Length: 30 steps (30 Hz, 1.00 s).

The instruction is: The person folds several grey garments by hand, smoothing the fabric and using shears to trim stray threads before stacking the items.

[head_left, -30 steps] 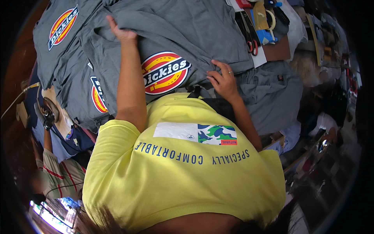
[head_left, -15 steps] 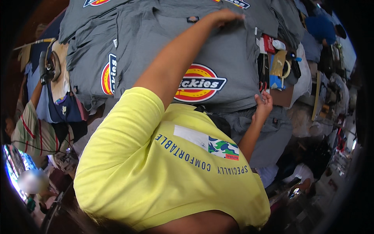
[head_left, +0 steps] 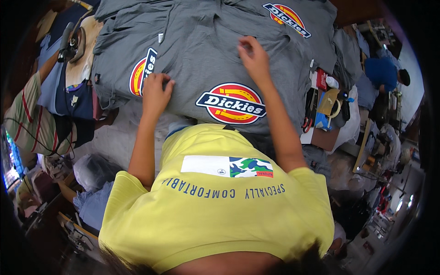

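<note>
A grey T-shirt [head_left: 206, 59] with a round red, yellow and blue emblem [head_left: 231, 104] lies flat on a pile of similar grey shirts. My left hand [head_left: 156, 93] rests on its left side beside another emblem [head_left: 142, 73], fingers curled into the cloth. My right hand [head_left: 252, 57] is farther up near the shirt's middle, fingers bent and pinching the fabric. The front of my yellow shirt [head_left: 215, 206] fills the lower part of the view.
An iron [head_left: 68, 41] sits on a padded board at the upper left above dark blue cloth [head_left: 75, 103]. Scissors and small tools [head_left: 316, 112] lie right of the shirts. A person in blue [head_left: 382, 73] is at the far right. Striped cloth [head_left: 32, 123] hangs left.
My left arm has pulled back from a far reach to the shirt's left side. My right hand has moved from the shirt's right edge up onto its middle.
</note>
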Each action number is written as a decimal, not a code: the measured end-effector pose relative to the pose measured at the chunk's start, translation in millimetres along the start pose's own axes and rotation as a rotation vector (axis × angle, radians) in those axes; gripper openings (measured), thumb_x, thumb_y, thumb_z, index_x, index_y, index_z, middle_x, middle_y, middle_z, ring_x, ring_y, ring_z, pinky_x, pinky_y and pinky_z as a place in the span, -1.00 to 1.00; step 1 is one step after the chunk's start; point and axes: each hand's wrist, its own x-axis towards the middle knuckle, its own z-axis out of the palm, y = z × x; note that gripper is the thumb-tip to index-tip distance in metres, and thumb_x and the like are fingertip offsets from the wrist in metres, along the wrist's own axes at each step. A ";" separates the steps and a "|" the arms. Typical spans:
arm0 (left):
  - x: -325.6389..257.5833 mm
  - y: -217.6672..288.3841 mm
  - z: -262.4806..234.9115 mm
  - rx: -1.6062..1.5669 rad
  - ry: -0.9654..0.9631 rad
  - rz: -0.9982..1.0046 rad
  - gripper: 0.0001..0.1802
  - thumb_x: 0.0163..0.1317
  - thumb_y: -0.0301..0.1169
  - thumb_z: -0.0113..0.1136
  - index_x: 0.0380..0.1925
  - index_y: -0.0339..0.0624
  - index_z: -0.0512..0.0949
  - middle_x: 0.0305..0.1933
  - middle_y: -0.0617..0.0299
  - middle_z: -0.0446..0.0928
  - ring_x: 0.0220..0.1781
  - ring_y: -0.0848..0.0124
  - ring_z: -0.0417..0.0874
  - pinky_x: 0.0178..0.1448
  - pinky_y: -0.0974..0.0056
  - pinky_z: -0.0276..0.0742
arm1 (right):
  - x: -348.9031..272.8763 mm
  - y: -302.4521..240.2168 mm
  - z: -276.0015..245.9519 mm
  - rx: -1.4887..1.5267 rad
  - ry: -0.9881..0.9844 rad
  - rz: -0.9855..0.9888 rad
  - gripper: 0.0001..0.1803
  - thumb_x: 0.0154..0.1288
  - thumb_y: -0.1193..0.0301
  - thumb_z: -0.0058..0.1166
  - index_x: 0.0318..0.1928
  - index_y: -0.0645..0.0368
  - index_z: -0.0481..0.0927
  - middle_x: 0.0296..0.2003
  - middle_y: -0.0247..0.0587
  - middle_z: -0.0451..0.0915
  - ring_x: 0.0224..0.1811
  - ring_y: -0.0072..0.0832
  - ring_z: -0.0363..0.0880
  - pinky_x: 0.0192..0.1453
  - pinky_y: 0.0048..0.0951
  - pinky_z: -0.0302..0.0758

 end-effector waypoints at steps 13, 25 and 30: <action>-48.8 54.2 17.8 -0.234 -0.511 0.166 -0.80 0.12 -0.45 0.00 -0.22 -0.22 0.39 -0.40 -0.08 0.48 -0.30 0.01 0.50 -0.23 0.07 0.38 | 101.6 37.7 88.0 0.017 -0.071 -0.214 -0.74 -0.08 0.58 -0.03 -0.29 0.10 0.56 -0.38 -0.18 0.53 -0.22 -0.35 0.51 -0.13 -0.37 0.44; -64.3 64.0 31.4 0.318 -0.508 0.114 -0.63 0.04 -0.38 0.11 -0.10 -0.12 0.35 -0.45 0.05 0.50 -0.39 0.10 0.59 -0.32 0.14 0.51 | 1.7 89.6 -27.9 0.830 0.240 0.306 -0.78 0.04 0.68 -0.07 -0.25 0.27 0.50 -0.39 -0.33 0.47 -0.32 -0.66 0.41 -0.21 -0.71 0.32; -74.0 49.0 33.0 0.360 -0.432 0.110 -0.65 -0.01 -0.22 0.19 -0.27 -0.19 0.44 -0.32 0.09 0.45 -0.25 0.18 0.54 -0.32 0.19 0.52 | -1.1 95.2 -31.6 0.874 0.055 0.285 -0.78 0.07 0.55 0.06 -0.20 0.27 0.49 -0.36 -0.37 0.46 -0.31 -0.67 0.39 -0.19 -0.71 0.31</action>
